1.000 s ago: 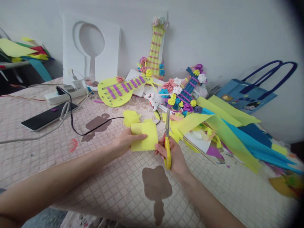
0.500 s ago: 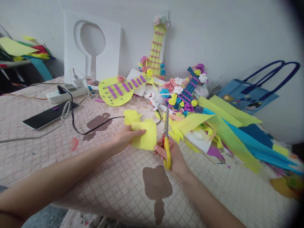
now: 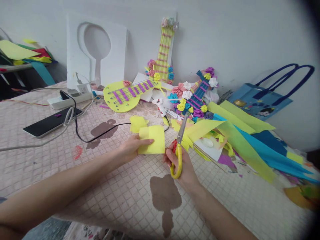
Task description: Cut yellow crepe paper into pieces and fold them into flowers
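Pinched between the thumb and fingers of my left hand (image 3: 132, 146) is a yellow square of crepe paper (image 3: 157, 141), held above the table. My right hand (image 3: 183, 163) grips scissors (image 3: 179, 151) with yellow and red handles. Their blades look closed and point up and away, just right of the paper and apart from it. Behind the paper lie more yellow paper pieces (image 3: 138, 123). A white hot glue gun (image 3: 160, 106) stands beyond them, its black cord running left.
Yellow and blue paper strips (image 3: 252, 150) and scraps cover the table's right side, near a blue bag (image 3: 260, 100). At the back are a yellow paper guitar (image 3: 125, 96) and flower-decorated guitars (image 3: 163, 53). A phone (image 3: 50, 122) and power strip (image 3: 70, 100) are left.
My right hand has drawn slightly right, off the paper's edge, and the scissors have tilted to the right. My left hand still holds the paper, raised a little.
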Motion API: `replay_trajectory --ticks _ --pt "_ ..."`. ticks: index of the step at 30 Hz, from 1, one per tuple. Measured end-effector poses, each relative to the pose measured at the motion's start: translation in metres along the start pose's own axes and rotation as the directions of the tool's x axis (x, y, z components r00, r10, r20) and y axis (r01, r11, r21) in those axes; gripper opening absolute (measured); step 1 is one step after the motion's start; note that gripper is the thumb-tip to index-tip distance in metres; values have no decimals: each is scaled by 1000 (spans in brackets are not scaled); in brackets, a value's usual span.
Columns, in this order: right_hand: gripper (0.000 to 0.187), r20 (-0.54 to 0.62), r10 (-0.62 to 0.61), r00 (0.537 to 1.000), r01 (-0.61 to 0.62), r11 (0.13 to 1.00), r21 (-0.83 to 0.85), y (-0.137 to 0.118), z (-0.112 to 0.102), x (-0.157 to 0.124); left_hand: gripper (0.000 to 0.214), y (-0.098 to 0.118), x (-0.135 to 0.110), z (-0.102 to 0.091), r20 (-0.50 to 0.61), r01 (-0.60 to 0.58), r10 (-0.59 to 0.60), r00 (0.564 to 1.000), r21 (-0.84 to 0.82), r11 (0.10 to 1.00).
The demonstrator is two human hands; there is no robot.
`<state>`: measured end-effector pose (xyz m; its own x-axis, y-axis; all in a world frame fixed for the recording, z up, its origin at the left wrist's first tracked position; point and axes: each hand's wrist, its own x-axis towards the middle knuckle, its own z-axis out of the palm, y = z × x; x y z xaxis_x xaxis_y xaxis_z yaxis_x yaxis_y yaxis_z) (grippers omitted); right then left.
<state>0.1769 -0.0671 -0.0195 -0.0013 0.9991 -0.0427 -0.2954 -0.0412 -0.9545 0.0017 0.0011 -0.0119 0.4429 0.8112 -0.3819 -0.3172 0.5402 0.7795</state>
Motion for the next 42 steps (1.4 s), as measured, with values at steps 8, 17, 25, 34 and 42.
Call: replay_trajectory --ticks 8,17,25,34,42 --pt "57 331 92 939 -190 941 280 12 17 -21 20 28 12 -19 -80 -206 200 976 -66 976" --pt "66 624 181 760 -435 856 281 33 25 -39 17 45 10 -24 -146 -300 282 948 -125 946" --pt "67 647 183 740 -472 828 304 34 24 -35 10 48 6 -21 -141 -284 264 954 -141 949" --pt "67 663 208 719 -519 796 313 24 26 -35 11 47 6 -18 -132 -255 239 962 -123 959" --pt "71 697 179 695 -543 765 345 29 26 -34 15 37 5 -18 -57 -220 215 975 -111 969"
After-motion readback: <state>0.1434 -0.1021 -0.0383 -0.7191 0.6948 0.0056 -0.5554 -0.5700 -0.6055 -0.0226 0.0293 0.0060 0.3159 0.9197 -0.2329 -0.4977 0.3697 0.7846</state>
